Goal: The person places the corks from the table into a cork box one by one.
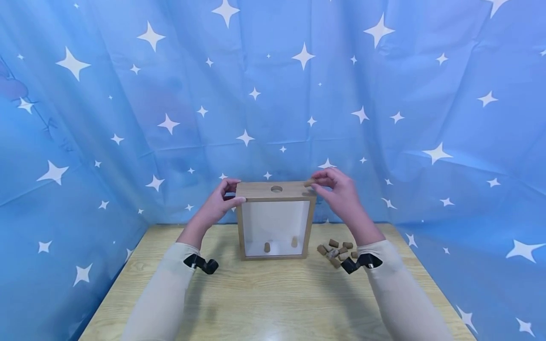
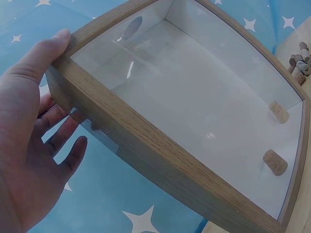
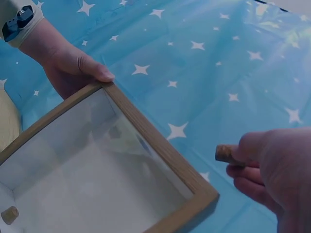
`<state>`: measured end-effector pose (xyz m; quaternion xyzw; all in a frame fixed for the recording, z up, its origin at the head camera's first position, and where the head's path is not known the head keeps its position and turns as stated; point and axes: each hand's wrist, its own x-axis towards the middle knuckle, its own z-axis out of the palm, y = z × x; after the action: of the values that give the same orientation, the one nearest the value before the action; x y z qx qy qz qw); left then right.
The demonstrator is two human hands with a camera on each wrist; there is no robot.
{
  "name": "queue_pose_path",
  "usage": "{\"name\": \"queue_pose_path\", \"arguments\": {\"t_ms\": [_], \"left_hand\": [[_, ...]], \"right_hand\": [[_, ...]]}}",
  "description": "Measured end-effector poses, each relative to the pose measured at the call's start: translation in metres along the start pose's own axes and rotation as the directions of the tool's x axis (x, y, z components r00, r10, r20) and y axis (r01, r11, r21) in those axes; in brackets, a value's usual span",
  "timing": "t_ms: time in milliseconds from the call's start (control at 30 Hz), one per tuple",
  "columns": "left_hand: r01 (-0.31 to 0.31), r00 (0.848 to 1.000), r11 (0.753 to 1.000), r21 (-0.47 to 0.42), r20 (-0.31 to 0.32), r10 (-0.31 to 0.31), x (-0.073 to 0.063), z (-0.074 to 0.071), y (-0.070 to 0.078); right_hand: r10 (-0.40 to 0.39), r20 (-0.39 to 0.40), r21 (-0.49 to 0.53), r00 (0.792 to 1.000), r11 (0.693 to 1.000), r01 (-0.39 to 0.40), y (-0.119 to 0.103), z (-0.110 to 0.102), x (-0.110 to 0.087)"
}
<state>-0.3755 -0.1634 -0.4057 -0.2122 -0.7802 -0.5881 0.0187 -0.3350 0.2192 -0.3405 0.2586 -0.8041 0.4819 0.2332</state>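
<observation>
A wooden box frame point(image 1: 275, 227) with a clear front and a round hole point(image 1: 276, 189) in its top stands upright on the table. My left hand point(image 1: 220, 203) grips its upper left corner, thumb on the front edge and fingers behind. Between thumb and fingers, my right hand point(image 1: 339, 192) pinches a cork point(image 3: 226, 153) near the box's upper right corner, to the right of the hole. Inside the box, at the bottom, are two corks: one upright cork point(image 2: 275, 162) and a second cork point(image 2: 279, 112) close by, with a reflective surface around them.
A loose pile of several corks point(image 1: 334, 243) lies on the table point(image 1: 264, 303) right of the box, under the right forearm. A blue curtain point(image 1: 273, 94) with white stars hangs right behind the table and along both sides.
</observation>
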Motion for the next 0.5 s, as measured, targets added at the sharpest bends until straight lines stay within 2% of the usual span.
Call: {"name": "queue_pose_path", "arguments": {"t_ms": [167, 500], "left_hand": [[0.006, 1.000, 1.000, 0.012, 0.002, -0.006, -0.001, -0.001, 0.000], [0.002, 1.000, 1.000, -0.002, 0.005, -0.002, -0.001, -0.001, 0.000]], "right_hand": [[-0.008, 0.029, -0.029, 1.000, 1.000, 0.009, -0.005, 0.009, 0.009], [0.002, 0.116, -0.151, 0.993, 0.988, 0.016, -0.016, 0.028, 0.024]]}}
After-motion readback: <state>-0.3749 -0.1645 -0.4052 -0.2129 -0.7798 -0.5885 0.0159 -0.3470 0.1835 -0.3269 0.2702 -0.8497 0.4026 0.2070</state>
